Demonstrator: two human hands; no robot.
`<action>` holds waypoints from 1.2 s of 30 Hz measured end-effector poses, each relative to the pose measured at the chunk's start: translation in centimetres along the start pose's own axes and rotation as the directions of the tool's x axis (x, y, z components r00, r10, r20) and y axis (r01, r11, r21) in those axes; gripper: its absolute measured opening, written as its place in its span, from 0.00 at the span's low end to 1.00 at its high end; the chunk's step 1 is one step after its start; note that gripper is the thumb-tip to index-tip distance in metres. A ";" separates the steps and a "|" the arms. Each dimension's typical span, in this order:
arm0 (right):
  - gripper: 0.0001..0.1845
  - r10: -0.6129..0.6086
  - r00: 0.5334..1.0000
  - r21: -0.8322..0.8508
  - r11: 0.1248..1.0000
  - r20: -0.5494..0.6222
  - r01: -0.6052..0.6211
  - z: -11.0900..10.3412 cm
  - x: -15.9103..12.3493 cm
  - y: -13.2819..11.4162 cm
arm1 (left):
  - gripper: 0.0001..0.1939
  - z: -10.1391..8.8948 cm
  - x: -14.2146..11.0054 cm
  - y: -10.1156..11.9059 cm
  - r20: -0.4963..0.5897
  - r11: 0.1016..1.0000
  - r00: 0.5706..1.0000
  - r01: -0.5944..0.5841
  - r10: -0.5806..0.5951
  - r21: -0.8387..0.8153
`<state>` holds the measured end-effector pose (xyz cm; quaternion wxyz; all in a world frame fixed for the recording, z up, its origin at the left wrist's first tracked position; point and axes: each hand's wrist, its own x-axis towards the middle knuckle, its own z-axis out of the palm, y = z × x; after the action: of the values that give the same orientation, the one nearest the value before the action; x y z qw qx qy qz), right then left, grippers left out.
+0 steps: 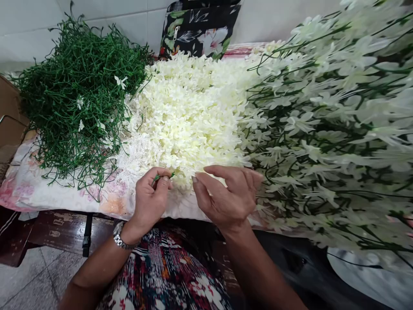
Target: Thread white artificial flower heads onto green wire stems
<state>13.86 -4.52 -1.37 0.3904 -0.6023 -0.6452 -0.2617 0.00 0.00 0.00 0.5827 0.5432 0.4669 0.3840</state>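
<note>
My left hand [151,196], with a metal watch on the wrist, is pinched shut on a thin green stem [157,177] at the near edge of a heap of loose cream artificial blossoms [190,112]. My right hand [227,193] hovers beside it, fingers spread and slightly curled, holding nothing that I can see. A tangled pile of bare green stems [77,94] lies to the left. On the right lies a big bundle of stems with white flowers on them [329,129].
All piles rest on a floral cloth [29,189] over a low dark wooden table [61,230]. A black floral bag [200,28] leans on the tiled wall behind. A cardboard box edge [8,112] shows at far left. Tiled floor lies lower left.
</note>
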 end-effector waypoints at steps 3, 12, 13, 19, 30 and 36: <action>0.10 -0.061 0.998 0.015 0.998 -0.022 0.061 -0.5 -0.2 -0.5 | 0.03 -0.6 -0.6 0.4 0.030 0.961 0.994 0.111 -0.107 -0.251; 0.12 -0.155 0.987 0.185 0.972 0.031 0.147 -0.4 -2.0 -2.6 | 0.07 -2.6 -3.3 -0.5 0.161 0.833 0.953 0.301 -0.255 -0.464; 0.11 -0.163 0.986 0.206 0.966 0.030 0.154 -0.4 -2.2 -2.8 | 0.09 -2.7 -3.6 -0.7 0.167 0.823 0.946 0.323 -0.277 -0.467; 0.05 -0.298 0.941 0.305 0.921 0.159 0.240 -1.5 -2.4 -4.3 | 0.11 -3.2 -4.5 -1.4 0.161 0.823 0.928 0.373 -0.336 -0.429; 0.08 -0.228 0.946 0.407 0.906 0.231 0.119 -0.6 -2.6 -4.4 | 0.07 -4.7 -5.2 -2.2 0.020 0.913 0.970 0.236 -0.244 -0.333; 0.05 -0.208 0.839 0.149 0.977 0.502 0.153 1.6 0.0 -4.1 | 0.03 -5.7 -5.2 -3.1 -0.076 0.945 0.989 0.099 -0.128 -0.311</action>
<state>9.54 -3.81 -1.72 0.2077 -0.5659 -0.7924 -0.0931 -7.05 -3.78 -2.28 0.6582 0.3996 0.4594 0.4428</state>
